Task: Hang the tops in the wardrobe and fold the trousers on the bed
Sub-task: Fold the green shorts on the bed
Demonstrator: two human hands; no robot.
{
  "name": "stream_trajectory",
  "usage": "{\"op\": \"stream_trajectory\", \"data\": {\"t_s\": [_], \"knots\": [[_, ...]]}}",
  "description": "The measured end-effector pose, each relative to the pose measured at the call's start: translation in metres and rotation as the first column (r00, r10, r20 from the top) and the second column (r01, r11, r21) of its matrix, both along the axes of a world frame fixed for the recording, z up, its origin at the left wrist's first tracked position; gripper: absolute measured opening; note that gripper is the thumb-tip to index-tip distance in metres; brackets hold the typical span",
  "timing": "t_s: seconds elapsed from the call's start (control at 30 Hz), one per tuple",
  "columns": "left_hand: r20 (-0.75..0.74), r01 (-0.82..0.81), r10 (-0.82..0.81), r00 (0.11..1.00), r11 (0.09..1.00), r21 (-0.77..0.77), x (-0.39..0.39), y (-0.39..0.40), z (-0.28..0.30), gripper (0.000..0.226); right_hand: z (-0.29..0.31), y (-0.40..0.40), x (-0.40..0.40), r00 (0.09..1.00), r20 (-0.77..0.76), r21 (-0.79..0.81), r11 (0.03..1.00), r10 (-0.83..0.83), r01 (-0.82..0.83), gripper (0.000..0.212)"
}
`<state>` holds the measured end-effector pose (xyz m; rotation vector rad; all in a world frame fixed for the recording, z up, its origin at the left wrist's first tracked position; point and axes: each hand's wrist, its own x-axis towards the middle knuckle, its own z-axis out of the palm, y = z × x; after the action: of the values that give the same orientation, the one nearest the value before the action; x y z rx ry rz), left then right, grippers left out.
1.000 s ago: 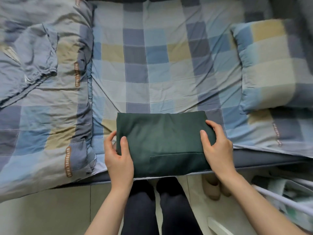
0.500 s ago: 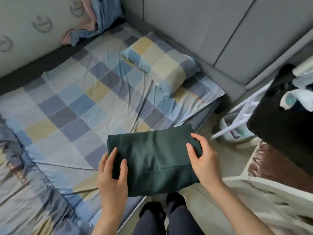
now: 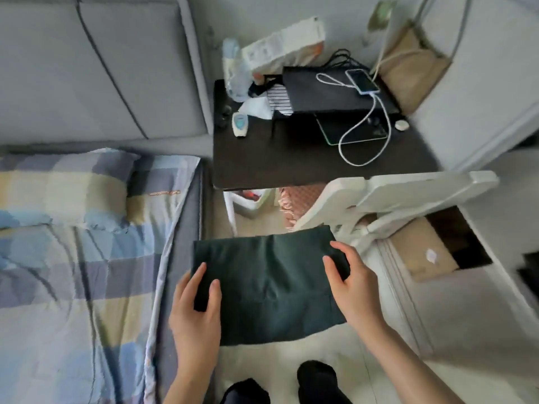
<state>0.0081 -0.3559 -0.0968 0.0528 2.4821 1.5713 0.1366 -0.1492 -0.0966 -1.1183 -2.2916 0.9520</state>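
A dark green pair of trousers [image 3: 271, 284], folded into a flat rectangle, is held level in the air above the floor, just right of the bed's edge. My left hand [image 3: 197, 312] grips its left end, thumb on top and fingers underneath. At the right end my right hand [image 3: 354, 282] holds the fold the same way. The bed [image 3: 73, 275] with its blue, grey and yellow checked sheet fills the left side. No wardrobe or tops are in view.
A checked pillow [image 3: 64, 188] lies at the bed's head. Beyond the trousers stands a dark side table [image 3: 291, 158] carrying a phone [image 3: 362, 80], a white cable and small items. A white chair [image 3: 390, 205] is on the right, a cardboard box [image 3: 423, 249] behind it. My feet [image 3: 283, 383] are on the pale floor.
The folded trousers have been lifted off the bed and carried to the right, off its edge. My view has swung right from the bed toward the side table and chair.
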Motion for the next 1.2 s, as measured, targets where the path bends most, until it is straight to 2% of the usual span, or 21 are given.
{"op": "stream_trajectory", "data": {"t_s": [0.17,0.33,0.43,0.6,0.77,0.9,1.0,1.1,1.17,1.2], "knots": [[0.061,0.238,-0.241,0.969,0.97,0.05,0.073,0.125,0.012,0.048,0.007,0.09,0.111,0.974,0.023,0.036,0.974,-0.226,0.225,0.032],[0.151,0.445,-0.452,0.879,0.892,0.08,0.152,0.23,0.012,0.055,0.006,0.172,0.217,0.922,0.101,0.084,0.926,-0.375,0.367,0.033],[0.179,0.544,-0.547,0.818,0.836,0.066,0.186,0.285,0.009,0.061,0.006,0.209,0.267,0.864,0.172,0.041,0.88,-0.472,0.473,0.036],[0.222,0.699,-0.689,0.69,0.714,0.041,0.231,0.367,-0.001,0.062,0.004,0.25,0.336,0.769,0.219,-0.006,0.788,-0.6,0.616,0.035],[0.3,0.845,-0.806,0.51,0.535,0.002,0.262,0.448,-0.012,0.054,0.006,0.286,0.388,0.641,0.266,0.009,0.667,-0.72,0.745,0.034],[0.266,0.929,-0.906,0.331,0.361,0.075,0.303,0.535,-0.006,0.051,0.019,0.338,0.432,0.491,0.277,0.032,0.518,-0.826,0.855,0.032],[0.191,0.948,-0.961,0.201,0.24,0.21,0.342,0.605,0.008,0.055,0.041,0.376,0.463,0.322,0.18,0.128,0.347,-0.929,0.929,0.03],[0.058,0.95,-0.995,0.086,0.1,0.295,0.378,0.674,0.023,0.052,0.056,0.405,0.487,0.089,0.064,0.297,0.104,-0.994,0.949,0.034],[-0.012,0.956,-0.999,0.042,0.036,0.292,0.397,0.714,0.018,0.045,0.044,0.419,0.496,-0.012,0.003,0.341,-0.01,-1.0,0.94,0.036],[-0.022,0.962,-1.0,0.016,0.009,0.272,0.403,0.728,0.011,0.044,0.031,0.424,0.498,-0.024,-0.013,0.348,-0.027,-1.0,0.937,0.037]]}}
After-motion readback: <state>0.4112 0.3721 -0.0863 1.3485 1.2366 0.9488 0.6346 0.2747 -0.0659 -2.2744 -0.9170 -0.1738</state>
